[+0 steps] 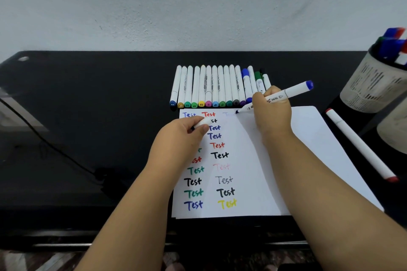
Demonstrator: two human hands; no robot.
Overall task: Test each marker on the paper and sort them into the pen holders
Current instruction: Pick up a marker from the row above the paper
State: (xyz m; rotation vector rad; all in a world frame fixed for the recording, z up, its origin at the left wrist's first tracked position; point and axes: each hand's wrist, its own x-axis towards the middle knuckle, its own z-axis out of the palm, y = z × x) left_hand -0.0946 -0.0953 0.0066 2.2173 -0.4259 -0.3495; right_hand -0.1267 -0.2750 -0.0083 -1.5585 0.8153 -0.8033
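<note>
**Blue marker at the paper, cap in the other hand**

A black table [88,116] fills the view, set against a pale wall [198,2]. On it lies a white paper [308,138] covered in two columns of the word "Test" in many colours. Both forearms reach forward over the sheet from the near edge.

The right hand [272,108] is raised over the top of the paper, its fingers curled round a white marker with a blue end [293,91]. The marker slants up to the right, and its dark tip touches the paper beside a faint mark in the top row. The left hand [187,130] rests on the left column, thumb and fingers pinching a white cap [201,123]; it hides parts of several words.

Behind the paper a row of markers [211,88] lies side by side, coloured ends toward the person; the right hand covers the lower ends of the rightmost ones. A red-ended marker [361,145] lies on the paper's right edge. At far right a pale mesh pen holder [372,86] contains markers and is cut off by the frame; a second holder [394,127] below it shows only in part.
</note>
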